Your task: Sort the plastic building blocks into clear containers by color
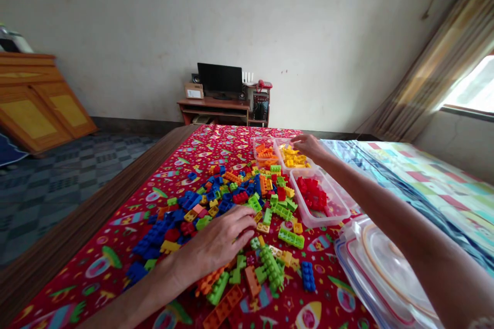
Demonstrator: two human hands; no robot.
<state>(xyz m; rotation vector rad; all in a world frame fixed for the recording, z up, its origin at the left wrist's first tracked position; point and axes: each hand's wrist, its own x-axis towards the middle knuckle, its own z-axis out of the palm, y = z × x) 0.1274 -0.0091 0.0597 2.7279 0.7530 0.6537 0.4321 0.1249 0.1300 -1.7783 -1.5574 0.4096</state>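
My left hand (226, 231) rests low over a pile of toy building bricks, fingers curved and thumb apart, with no brick visibly gripped. Near its fingertips lie a yellow brick (263, 227) and a green brick (267, 216). Stretched far forward, my right hand (307, 145) is above a clear plastic container with yellow bricks (293, 157) in it. Its fingers are extended, and no brick shows in them. Beside that box are a container (341, 206) of red bricks (312, 194) and a smaller one with orange bricks (265, 151).
Several clear lids (380, 262) are stacked under my right forearm. A red patterned cloth (127, 247) covers the surface, with a checked cloth (436, 180) to the right. Beyond stands a desk (216, 104) with a monitor (219, 79); a wooden cabinet (38, 103) is at left.
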